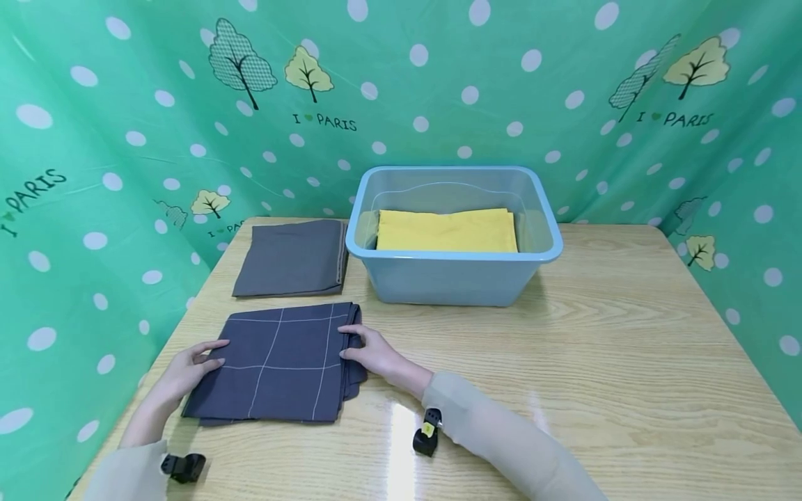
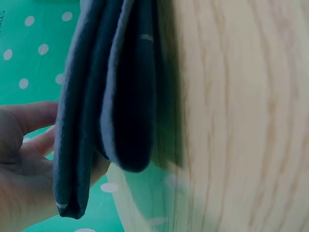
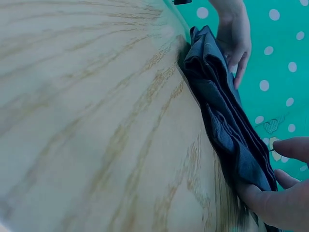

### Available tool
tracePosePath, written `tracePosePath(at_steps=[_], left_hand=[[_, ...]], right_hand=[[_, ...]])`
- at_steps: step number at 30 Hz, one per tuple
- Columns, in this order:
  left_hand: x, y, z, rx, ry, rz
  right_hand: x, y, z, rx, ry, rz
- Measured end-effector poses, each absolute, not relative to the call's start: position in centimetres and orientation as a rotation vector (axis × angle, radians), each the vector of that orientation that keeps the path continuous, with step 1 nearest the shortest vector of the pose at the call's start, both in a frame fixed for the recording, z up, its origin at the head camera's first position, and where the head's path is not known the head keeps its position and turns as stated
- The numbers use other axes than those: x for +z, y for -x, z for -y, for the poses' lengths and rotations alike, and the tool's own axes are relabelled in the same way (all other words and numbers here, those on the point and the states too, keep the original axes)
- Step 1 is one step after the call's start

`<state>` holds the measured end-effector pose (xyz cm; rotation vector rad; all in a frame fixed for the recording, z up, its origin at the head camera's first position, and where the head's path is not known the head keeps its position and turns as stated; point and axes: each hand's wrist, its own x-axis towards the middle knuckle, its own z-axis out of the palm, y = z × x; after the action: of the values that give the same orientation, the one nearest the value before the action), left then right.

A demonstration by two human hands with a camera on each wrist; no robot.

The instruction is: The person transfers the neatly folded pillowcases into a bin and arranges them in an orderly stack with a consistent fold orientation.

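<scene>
A folded navy cloth with thin white grid lines lies flat near the table's left side. My left hand is at its left edge, with fingertips and thumb resting on the top. Loosely spread, my right hand reaches the right edge, where the layers stack up. In the right wrist view its thumb touches the side of the layers, while the forefinger stays above them. The left wrist view shows the cloth's folded layers close up, hiding part of the left hand.
Behind it lies a folded dark grey cloth. A light blue plastic bin stands at the back middle with a folded yellow cloth inside. The wooden table extends to the right. A green dotted curtain hangs around the back and sides.
</scene>
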<state>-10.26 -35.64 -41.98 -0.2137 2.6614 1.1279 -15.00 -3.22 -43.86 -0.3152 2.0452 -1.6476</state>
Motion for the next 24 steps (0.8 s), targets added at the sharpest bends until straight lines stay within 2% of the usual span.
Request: tracePosePath(at_steps=[13, 24], left_hand=[[-41.5, 10.1, 35.4, 1.227, 0.216, -2.645], [-39.8, 10.0, 34.3, 1.398, 0.231, -2.608]], right_hand=[[-44.4, 15.0, 3.8, -1.737, 0.22, -2.08], [-42.9, 14.8, 2.7, -1.737, 0.17, -2.099]])
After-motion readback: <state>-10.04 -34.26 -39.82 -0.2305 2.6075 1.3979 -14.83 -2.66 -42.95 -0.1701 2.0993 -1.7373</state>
